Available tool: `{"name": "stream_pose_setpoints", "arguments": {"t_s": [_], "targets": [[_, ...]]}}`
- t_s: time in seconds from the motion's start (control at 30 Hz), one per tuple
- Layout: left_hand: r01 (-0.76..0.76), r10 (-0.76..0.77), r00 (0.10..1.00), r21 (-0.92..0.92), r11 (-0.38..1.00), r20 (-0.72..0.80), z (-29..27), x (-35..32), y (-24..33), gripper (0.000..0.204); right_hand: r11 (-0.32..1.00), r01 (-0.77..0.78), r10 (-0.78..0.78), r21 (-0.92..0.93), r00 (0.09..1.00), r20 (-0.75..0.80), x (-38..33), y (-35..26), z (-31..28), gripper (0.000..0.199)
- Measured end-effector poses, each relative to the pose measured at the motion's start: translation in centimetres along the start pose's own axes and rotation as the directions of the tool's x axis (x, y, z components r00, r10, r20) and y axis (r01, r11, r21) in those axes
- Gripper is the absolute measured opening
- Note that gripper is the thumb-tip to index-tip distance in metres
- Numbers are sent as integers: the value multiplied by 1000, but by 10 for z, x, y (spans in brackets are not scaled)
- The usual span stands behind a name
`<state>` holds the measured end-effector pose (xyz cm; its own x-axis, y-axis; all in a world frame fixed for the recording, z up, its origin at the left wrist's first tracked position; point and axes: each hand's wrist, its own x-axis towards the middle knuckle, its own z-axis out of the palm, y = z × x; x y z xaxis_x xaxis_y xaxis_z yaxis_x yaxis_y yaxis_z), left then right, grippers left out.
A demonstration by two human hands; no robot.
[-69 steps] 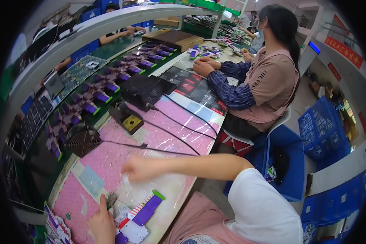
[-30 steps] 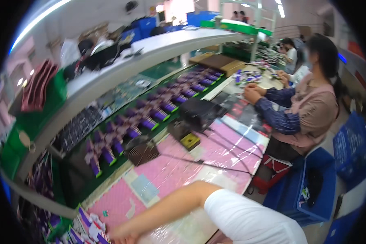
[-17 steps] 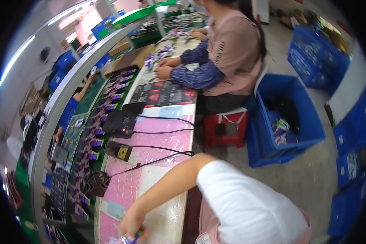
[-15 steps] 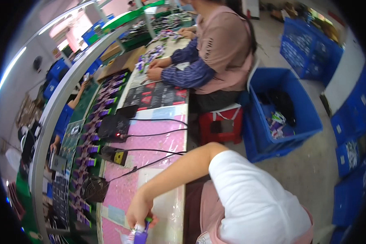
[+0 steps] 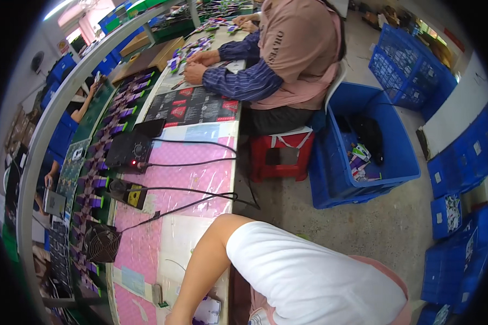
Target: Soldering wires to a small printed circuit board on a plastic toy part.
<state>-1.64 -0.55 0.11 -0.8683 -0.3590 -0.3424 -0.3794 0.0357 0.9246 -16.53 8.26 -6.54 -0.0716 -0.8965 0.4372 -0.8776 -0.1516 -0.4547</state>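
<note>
Pink mats, arm reaching down the worktop

White sleeve fills my lower view, and my bare forearm runs down to the bottom edge, where the hand leaves the picture; I cannot tell how its fingers stand. My other hand is out of sight. Nearest the arm, a small white and purple part lies on the worktop. Farther up the pink mats sit a small black fan, a black and yellow box and a black unit with a dial, cables trailing right. Beyond, a seated co-worker has both hands on the worktop beside a red stool and a blue crate.
</note>
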Motion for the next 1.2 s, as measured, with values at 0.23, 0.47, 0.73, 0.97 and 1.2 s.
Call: {"name": "stream_pose_setpoints", "arguments": {"t_s": [0.23, 0.47, 0.73, 0.97, 1.2], "targets": [[-106, 164, 978, 372, 922, -129, -41, 10, -15, 42, 866, -185, 449, 464, 696, -560, -3, 2, 11, 17], [-466, 155, 884, 810, 354, 441, -24, 61, 44, 35, 821, -113, 466, 559, 699, -543, -80, -44, -22, 26], [-630, 188, 758, 626, 459, 625, 90, 94, 42, 21, 940, 5, 239, 342, 705, -667, -100, -64, -37, 37], [-138, 81, 876, 86, 987, 476, 64, 64, 45, 23, 417, -283, 815, 864, 537, -218, -113, -60, -58, 16], [20, 46, 849, -120, 993, 526, 31, 52, 40, 44, 300, -291, 856, 909, 503, -122, -77, -71, -57, 13]]}}
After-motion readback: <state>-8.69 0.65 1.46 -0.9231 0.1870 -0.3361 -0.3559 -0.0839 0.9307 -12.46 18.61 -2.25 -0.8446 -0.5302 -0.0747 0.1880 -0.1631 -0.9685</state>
